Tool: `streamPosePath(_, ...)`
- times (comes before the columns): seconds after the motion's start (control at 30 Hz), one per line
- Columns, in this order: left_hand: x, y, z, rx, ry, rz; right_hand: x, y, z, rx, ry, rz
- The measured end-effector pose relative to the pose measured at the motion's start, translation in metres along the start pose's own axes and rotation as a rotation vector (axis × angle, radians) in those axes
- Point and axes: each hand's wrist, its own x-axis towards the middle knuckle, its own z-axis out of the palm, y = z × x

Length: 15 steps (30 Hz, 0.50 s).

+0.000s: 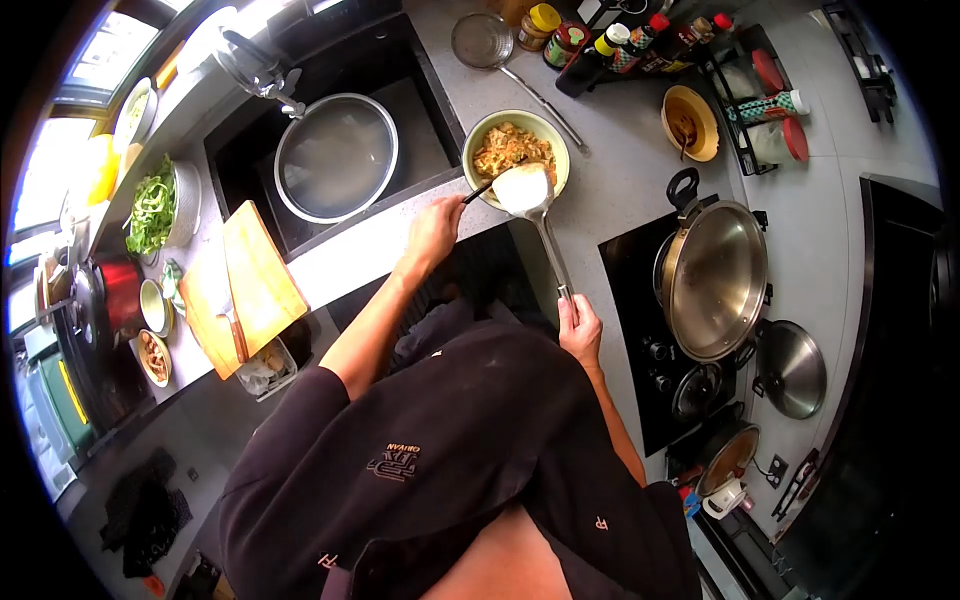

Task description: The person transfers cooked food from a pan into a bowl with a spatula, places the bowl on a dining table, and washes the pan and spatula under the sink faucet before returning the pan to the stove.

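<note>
My left hand (pixel 435 232) is closed on dark chopsticks (pixel 478 191), whose tips reach toward the spatula's blade over the near side of a pale green bowl (pixel 474 146). Cooked food (pixel 510 148), orange-brown and chopped, fills much of this bowl. Held by the end of its handle, a metal spatula (pixel 550 240) is in my right hand (pixel 580 330). Its broad blade, bright with glare, overlaps the bowl's near rim. Whether the chopstick tips touch the blade is hard to make out.
Left lies a sink (pixel 425 150) with a water-filled basin (pixel 335 215). A cutting board (pixel 262 270) bears a knife (pixel 238 340). Right, a wok (pixel 715 285) stands on the stove (pixel 640 400) beside a lid (pixel 792 370). A strainer (pixel 482 42) and sauce bottles (pixel 600 55) are behind the bowl.
</note>
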Motion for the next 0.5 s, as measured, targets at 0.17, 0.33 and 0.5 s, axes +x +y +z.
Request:
streamPosePath(0.17,-0.003,0.005,-0.009,-0.080,-0.031,-0.006,0.002,0.002,0.000,-0.012,0.013,-0.025)
streamPosePath(0.33,0.006,0.026,-0.030,-0.116,-0.089,0.041,0.004,-0.004,-0.004,-0.049,0.007,0.027)
streamPosePath(0.5,0.010,0.045,-0.025,-0.118,-0.152,0.185,0.005,-0.005,-0.002,-0.093,0.020,-0.002)
